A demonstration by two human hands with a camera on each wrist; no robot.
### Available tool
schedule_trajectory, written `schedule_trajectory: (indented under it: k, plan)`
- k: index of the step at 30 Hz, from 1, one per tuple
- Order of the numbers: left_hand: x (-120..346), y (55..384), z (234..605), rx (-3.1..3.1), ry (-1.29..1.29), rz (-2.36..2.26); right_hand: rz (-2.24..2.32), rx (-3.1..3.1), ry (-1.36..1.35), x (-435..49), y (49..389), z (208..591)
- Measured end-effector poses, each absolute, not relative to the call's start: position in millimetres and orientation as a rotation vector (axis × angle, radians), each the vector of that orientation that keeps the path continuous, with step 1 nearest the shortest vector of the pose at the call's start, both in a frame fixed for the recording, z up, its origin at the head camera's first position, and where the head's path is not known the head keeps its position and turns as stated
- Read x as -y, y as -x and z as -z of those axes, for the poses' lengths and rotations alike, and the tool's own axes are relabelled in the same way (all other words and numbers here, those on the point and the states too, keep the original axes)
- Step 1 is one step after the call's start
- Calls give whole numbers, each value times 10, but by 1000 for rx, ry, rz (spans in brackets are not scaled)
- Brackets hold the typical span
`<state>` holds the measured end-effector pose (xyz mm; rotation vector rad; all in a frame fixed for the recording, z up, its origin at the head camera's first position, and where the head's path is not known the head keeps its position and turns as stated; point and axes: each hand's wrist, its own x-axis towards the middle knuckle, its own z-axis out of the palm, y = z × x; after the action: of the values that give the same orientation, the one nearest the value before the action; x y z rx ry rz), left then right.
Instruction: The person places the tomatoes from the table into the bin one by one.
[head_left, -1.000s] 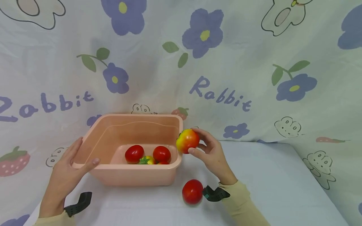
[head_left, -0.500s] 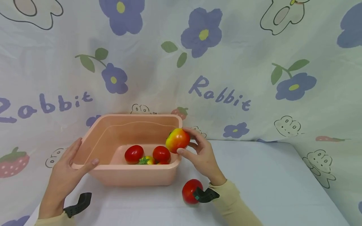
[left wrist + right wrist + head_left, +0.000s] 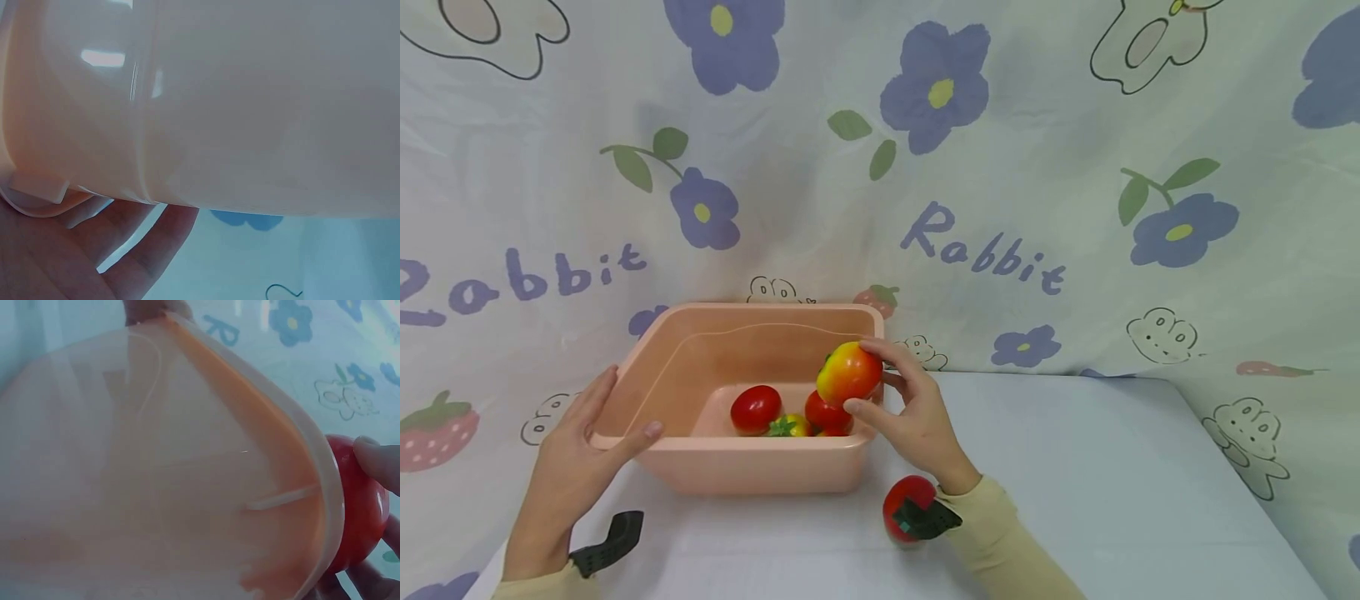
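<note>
A peach plastic tub [image 3: 752, 462] stands on the table. My left hand [image 3: 583, 433] grips its left front corner, thumb over the rim, fingers on the outer wall; the left wrist view shows the tub wall [image 3: 250, 106] above that palm [image 3: 75, 256]. My right hand [image 3: 902, 408] holds a red-and-yellow tomato [image 3: 848, 373] just over the tub's right rim. In the right wrist view the tub rim [image 3: 312, 456] hides much of the tomato [image 3: 359, 506]. Inside lie a red tomato [image 3: 756, 408], a second red one [image 3: 823, 414] and a yellow-green one [image 3: 790, 427].
Another red tomato [image 3: 904, 500] lies on the white table [image 3: 1112, 483] beside my right wrist, partly behind the wrist strap [image 3: 925, 518]. A flower-and-rabbit printed cloth [image 3: 1000, 167] hangs close behind the tub. Open table surface lies to the right.
My right hand has carried the red-and-yellow tomato leftward, from outside the tub's right wall to above the rim. The left hand and tub have stayed still.
</note>
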<state>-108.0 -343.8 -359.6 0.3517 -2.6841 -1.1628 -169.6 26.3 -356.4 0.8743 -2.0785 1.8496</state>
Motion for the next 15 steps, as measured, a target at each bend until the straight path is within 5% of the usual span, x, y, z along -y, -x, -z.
schedule_trajectory:
  k: [15]
  plan:
    - [3450, 1084, 3598, 2677, -339, 1149, -1767, 2177, -893, -206, 1672, 3566]
